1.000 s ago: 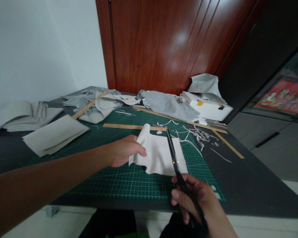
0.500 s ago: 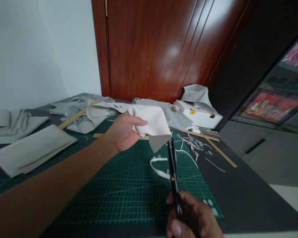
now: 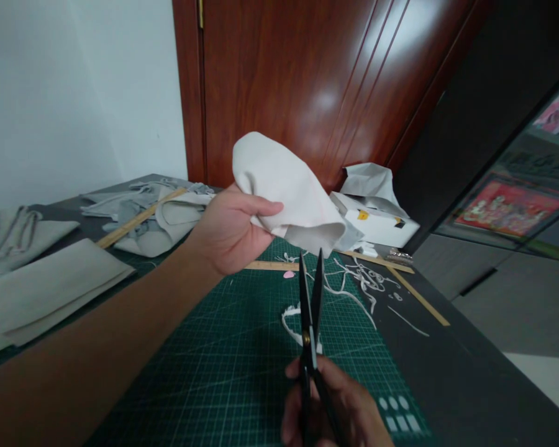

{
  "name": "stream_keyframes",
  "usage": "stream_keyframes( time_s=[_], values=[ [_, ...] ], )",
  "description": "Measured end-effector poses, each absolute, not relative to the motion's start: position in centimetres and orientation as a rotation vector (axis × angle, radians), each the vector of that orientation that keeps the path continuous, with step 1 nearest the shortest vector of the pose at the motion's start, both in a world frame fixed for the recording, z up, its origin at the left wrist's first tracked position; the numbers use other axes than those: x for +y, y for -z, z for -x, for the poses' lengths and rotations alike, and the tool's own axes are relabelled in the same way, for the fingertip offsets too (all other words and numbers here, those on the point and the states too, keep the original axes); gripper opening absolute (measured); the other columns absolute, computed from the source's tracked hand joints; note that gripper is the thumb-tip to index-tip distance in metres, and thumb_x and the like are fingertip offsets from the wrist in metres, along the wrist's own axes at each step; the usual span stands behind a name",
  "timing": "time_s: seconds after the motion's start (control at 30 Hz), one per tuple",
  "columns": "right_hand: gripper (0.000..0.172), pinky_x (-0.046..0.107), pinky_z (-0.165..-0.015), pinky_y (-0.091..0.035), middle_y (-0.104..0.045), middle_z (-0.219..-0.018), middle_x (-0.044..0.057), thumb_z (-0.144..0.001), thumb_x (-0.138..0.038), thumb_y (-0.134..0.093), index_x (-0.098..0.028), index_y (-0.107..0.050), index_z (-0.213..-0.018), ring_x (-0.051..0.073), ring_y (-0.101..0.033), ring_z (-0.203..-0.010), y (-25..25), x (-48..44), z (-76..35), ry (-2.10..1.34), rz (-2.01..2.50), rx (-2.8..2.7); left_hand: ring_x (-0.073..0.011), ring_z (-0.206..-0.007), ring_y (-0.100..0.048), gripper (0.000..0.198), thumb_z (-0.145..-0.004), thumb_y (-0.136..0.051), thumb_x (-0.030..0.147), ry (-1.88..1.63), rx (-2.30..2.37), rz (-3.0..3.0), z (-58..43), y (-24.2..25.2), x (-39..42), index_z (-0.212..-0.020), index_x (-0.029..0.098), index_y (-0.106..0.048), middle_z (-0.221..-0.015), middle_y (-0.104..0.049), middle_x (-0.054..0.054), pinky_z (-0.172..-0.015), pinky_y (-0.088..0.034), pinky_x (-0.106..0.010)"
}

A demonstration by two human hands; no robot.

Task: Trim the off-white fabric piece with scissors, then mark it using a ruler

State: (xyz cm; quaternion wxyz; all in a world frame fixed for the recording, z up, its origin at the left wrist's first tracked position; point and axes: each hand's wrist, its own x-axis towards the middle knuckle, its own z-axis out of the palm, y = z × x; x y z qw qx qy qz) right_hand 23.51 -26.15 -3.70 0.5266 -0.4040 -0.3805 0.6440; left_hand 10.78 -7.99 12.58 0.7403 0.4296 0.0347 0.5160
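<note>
Pinched between the thumb and fingers of my left hand [image 3: 235,230] is a piece of off-white fabric [image 3: 289,180], raised above the table with its lower right edge drooping. My right hand [image 3: 335,403] grips a pair of black scissors [image 3: 309,341] by the handles. Their blades stand apart in a narrow V, with the tips just at or below the fabric's lower edge; I cannot tell whether they touch it. Beneath lies a green cutting mat [image 3: 205,360]. A curved white strip [image 3: 291,329] rests on it behind the scissors, partly hidden by them.
Folded off-white fabric [image 3: 56,292] and grey scraps [image 3: 135,198] lie at the left, with a wooden ruler [image 3: 140,218] across the scraps. Tangled white strips [image 3: 370,276] and more rulers [image 3: 419,295] are on the right. A white box [image 3: 382,220] stands by the door.
My left hand has lifted the fabric and turned it, so more of its face shows. The scissors have shifted left and their blades have spread. A small pink piece now shows on the mat.
</note>
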Motion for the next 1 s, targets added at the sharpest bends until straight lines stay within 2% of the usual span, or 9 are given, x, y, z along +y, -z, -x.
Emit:
stream_keyframes(
  time_s=[0.1,0.2,0.37,0.57,0.7,0.83,1.0],
  values=[
    [0.088,0.032,-0.067,-0.044,-0.072,-0.077,0.000,-0.051,-0.072,-0.102,-0.024,-0.067,-0.116,0.017,-0.063,-0.066,4.1,-25.6,-23.5,-1.533,0.909,-0.875,-0.0330,-0.127,-0.074,0.107,-0.062,-0.048,-0.015,-1.032,0.036,-0.998,-9.4,-10.7,-8.3,-0.165,0.011,-0.040,-0.120,-0.083,-0.013,-0.117,-0.053,-0.055],
    [0.093,0.032,-0.066,-0.043,-0.070,-0.074,-0.002,-0.046,-0.074,-0.102,-0.025,-0.068,-0.117,0.017,-0.060,-0.066,4.5,-25.1,-23.1,-1.486,0.872,-0.875,-0.0328,-0.121,-0.077,0.105,-0.063,-0.051,-0.015,-0.992,0.021,-1.005,-8.2,-9.2,-8.4,-0.164,0.015,-0.044,-0.125,-0.082,-0.012,-0.115,-0.056,-0.056],
    [0.089,0.031,-0.063,-0.037,-0.068,-0.075,-0.002,-0.050,-0.071,-0.102,-0.025,-0.070,-0.120,0.016,-0.056,-0.065,4.8,-24.7,-21.6,-1.378,0.917,-0.897,-0.0344,-0.122,-0.077,0.097,-0.067,-0.056,-0.014,-1.000,0.003,-0.999,-7.4,-8.0,-8.3,-0.159,0.014,-0.050,-0.123,-0.083,-0.012,-0.113,-0.058,-0.055],
    [0.080,0.031,-0.061,-0.039,-0.068,-0.081,0.000,-0.070,-0.082,-0.087,-0.028,-0.069,-0.127,0.018,-0.055,-0.067,4.3,-25.2,-20.4,-1.093,1.034,-1.027,-0.0393,-0.126,-0.074,0.083,-0.070,-0.066,-0.007,-1.015,0.018,-1.042,-6.8,-7.7,-8.6,-0.148,0.022,-0.064,-0.123,-0.083,-0.010,-0.107,-0.062,-0.054],
    [0.085,0.031,-0.059,-0.040,-0.065,-0.084,0.001,-0.069,-0.082,-0.087,-0.028,-0.068,-0.131,0.018,-0.054,-0.067,3.7,-25.4,-19.8,-1.009,1.113,-1.043,-0.0411,-0.132,-0.071,0.079,-0.070,-0.069,-0.005,-1.028,0.009,-1.059,-6.5,-7.5,-8.8,-0.143,0.026,-0.068,-0.125,-0.082,-0.008,-0.107,-0.061,-0.055],
    [0.089,0.035,-0.067,-0.044,-0.066,-0.087,0.002,-0.066,-0.083,-0.088,-0.027,-0.068,-0.133,0.021,-0.056,-0.073,3.7,-25.4,-19.4,-0.966,1.159,-0.974,-0.0390,-0.134,-0.069,0.082,-0.070,-0.069,-0.007,-1.035,-0.029,-1.031,-6.3,-7.1,-8.9,-0.146,0.024,-0.065,-0.126,-0.082,-0.007,-0.113,-0.057,-0.057],
    [0.086,0.032,-0.061,-0.036,-0.062,-0.084,0.000,-0.066,-0.082,-0.088,-0.029,-0.072,-0.132,0.018,-0.049,-0.069,3.5,-25.1,-19.5,-0.956,1.130,-0.978,-0.0367,-0.135,-0.070,0.083,-0.071,-0.067,-0.008,-1.030,-0.027,-1.023,-6.4,-6.5,-8.7,-0.148,0.022,-0.063,-0.130,-0.081,-0.009,-0.117,-0.055,-0.057]
  ],
)
